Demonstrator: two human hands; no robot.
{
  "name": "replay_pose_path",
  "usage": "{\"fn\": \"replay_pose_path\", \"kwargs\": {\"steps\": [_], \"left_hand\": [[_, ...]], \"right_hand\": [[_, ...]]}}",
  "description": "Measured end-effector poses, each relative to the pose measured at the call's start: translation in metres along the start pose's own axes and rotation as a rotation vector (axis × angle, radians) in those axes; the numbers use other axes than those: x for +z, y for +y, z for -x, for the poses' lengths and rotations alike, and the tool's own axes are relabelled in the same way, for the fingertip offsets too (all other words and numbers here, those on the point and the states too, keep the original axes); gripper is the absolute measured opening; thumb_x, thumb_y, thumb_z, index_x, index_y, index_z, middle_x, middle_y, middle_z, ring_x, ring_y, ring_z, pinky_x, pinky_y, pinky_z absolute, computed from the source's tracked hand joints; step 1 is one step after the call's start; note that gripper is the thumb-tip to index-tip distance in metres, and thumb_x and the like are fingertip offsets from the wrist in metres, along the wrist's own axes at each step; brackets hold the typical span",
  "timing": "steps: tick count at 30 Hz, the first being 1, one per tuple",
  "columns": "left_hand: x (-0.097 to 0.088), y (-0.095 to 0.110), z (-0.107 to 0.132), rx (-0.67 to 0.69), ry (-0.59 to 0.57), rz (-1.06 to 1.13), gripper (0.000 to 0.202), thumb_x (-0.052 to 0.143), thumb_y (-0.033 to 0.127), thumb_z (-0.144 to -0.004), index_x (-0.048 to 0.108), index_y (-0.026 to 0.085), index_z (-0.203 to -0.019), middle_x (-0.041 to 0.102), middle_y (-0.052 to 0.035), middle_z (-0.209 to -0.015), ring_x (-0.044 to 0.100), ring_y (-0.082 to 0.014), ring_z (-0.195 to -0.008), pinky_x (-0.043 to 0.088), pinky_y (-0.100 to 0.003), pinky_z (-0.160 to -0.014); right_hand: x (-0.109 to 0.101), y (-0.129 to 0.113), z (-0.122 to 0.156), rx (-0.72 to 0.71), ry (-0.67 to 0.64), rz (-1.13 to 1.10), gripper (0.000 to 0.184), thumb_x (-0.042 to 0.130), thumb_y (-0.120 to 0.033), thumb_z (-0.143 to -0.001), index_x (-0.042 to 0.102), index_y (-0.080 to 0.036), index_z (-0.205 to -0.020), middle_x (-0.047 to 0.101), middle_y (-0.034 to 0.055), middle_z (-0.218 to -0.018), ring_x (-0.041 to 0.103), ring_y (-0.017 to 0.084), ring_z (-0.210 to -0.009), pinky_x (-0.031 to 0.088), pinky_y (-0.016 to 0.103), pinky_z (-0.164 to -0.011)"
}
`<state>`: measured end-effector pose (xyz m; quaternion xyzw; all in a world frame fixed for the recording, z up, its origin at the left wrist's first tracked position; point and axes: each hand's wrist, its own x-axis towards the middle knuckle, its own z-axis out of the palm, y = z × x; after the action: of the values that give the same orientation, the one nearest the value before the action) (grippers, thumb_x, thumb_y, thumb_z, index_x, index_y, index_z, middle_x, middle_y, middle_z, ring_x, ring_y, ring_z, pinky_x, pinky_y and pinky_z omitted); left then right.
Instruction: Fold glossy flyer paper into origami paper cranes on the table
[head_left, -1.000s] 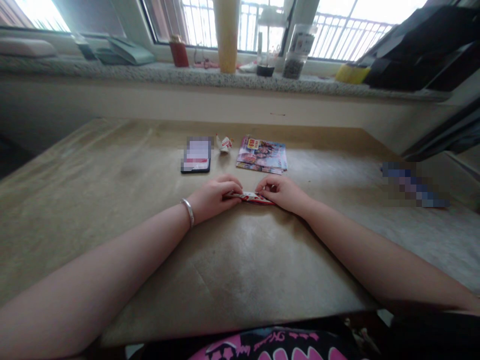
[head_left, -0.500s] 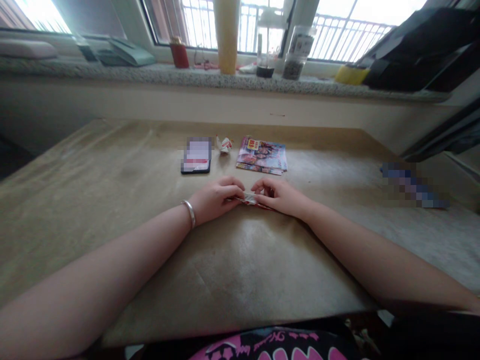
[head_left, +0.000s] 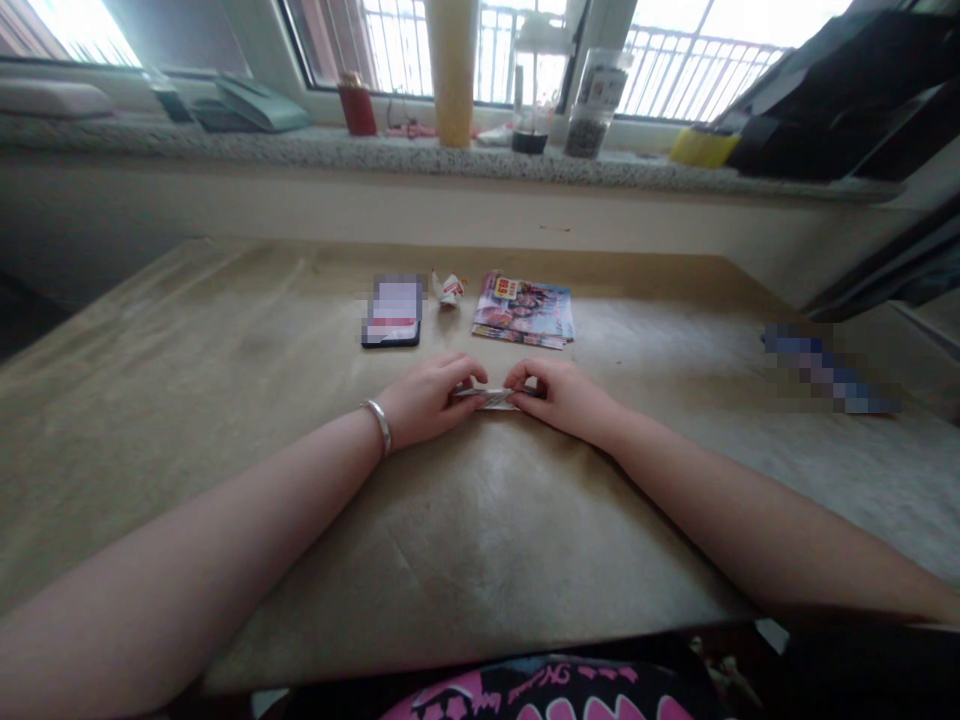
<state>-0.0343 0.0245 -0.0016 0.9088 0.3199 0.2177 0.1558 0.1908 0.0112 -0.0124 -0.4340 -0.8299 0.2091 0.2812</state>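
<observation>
A small folded piece of printed paper [head_left: 491,398] lies on the tan table [head_left: 225,400] between my two hands. My left hand [head_left: 427,398], with a silver bangle on the wrist, pinches its left end with curled fingers. Pinching the right end, my right hand [head_left: 559,395] has its fingers bent over the paper. Most of the paper is hidden under my fingers. Beyond my hands lie a stack of colourful printed sheets [head_left: 525,310], a small folded paper figure [head_left: 450,288] and a phone [head_left: 394,312].
A stone window sill [head_left: 420,155] at the back holds a red cup [head_left: 358,105], a tall yellow cylinder [head_left: 453,70], jars and a green book. A blurred object [head_left: 829,370] lies at the table's right. Dark equipment stands at the upper right.
My hands have drawn closer together and the visible strip of paper between them has become shorter. The red print showing a second ago is now mostly covered.
</observation>
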Motion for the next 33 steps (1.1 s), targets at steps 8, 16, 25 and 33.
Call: {"fn": "replay_pose_path", "kwargs": {"steps": [8, 16, 25, 33], "left_hand": [[0.004, -0.003, -0.004, 0.017, -0.023, -0.118, 0.016, 0.051, 0.029, -0.086, 0.061, 0.016, -0.089, 0.064, -0.0067, -0.090, 0.057, -0.0191, -0.090, 0.045, -0.033, -0.085], [0.006, -0.002, -0.003, 0.053, -0.038, -0.083, 0.011, 0.054, 0.026, -0.084, 0.060, 0.017, -0.081, 0.064, -0.0049, -0.086, 0.058, -0.0176, -0.086, 0.045, -0.031, -0.082], [0.010, 0.003, -0.004, 0.001, -0.013, -0.096, 0.011, 0.055, 0.026, -0.083, 0.059, 0.016, -0.078, 0.062, -0.0053, -0.083, 0.055, -0.0179, -0.083, 0.044, -0.030, -0.079], [0.010, 0.006, -0.005, -0.065, 0.010, -0.081, 0.007, 0.059, 0.023, -0.078, 0.059, 0.016, -0.082, 0.059, -0.0024, -0.077, 0.053, -0.0173, -0.079, 0.043, -0.030, -0.076]], "right_hand": [[-0.001, -0.005, 0.001, -0.127, 0.044, 0.200, 0.004, 0.060, -0.022, -0.081, 0.060, -0.019, -0.078, 0.062, 0.0017, -0.077, 0.055, 0.014, -0.074, 0.040, 0.026, -0.071], [-0.001, -0.003, -0.002, -0.133, -0.040, 0.058, 0.007, 0.062, -0.019, -0.078, 0.059, -0.017, -0.072, 0.059, 0.0034, -0.077, 0.053, 0.014, -0.074, 0.041, 0.025, -0.068], [0.002, -0.011, -0.003, -0.063, -0.036, 0.151, 0.007, 0.059, -0.018, -0.080, 0.059, -0.017, -0.073, 0.058, 0.0031, -0.074, 0.050, 0.015, -0.075, 0.039, 0.029, -0.073], [0.005, -0.006, -0.003, 0.104, -0.030, -0.083, 0.009, 0.063, -0.020, -0.074, 0.057, -0.017, -0.068, 0.056, -0.0011, -0.066, 0.047, 0.011, -0.061, 0.036, 0.024, -0.058]]}}
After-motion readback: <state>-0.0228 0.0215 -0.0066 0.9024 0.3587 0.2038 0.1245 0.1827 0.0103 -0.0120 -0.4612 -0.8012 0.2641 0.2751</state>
